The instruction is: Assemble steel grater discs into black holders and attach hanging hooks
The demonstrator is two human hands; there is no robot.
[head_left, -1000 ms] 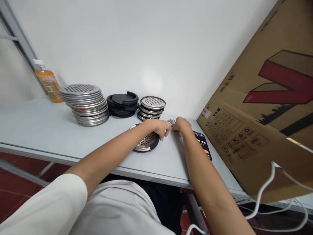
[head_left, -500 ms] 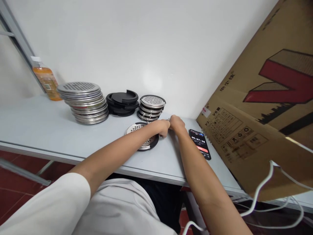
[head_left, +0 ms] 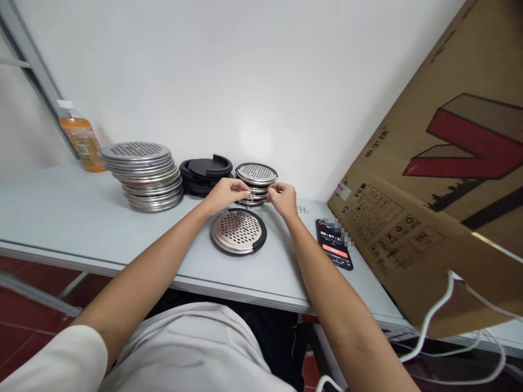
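Note:
Fingers pinched together, my left hand (head_left: 224,195) is at the front left of a small stack of perforated metal discs with black rims (head_left: 256,174). Small silver wire pieces (head_left: 254,191) show beside its fingertips. My right hand (head_left: 285,199) is closed in a pinch at the right edge of the same stack. Whatever each hand holds is too small to make out. Just in front lies another perforated metal disc (head_left: 237,230), with a black rim part round its right side. More small wire pieces (head_left: 302,209) lie right of my right hand.
A tall stack of metal discs (head_left: 143,177) and black plastic rings (head_left: 206,166) stand to the left. An orange bottle (head_left: 84,141) is at the far left. On the right are a phone (head_left: 335,247) showing a timer, a large cardboard box (head_left: 408,218) and white cables (head_left: 433,310).
My hands were together right of the front disc; now they are apart, on either side of the small stack. The left hand moved left, uncovering the front disc and the wire pieces.

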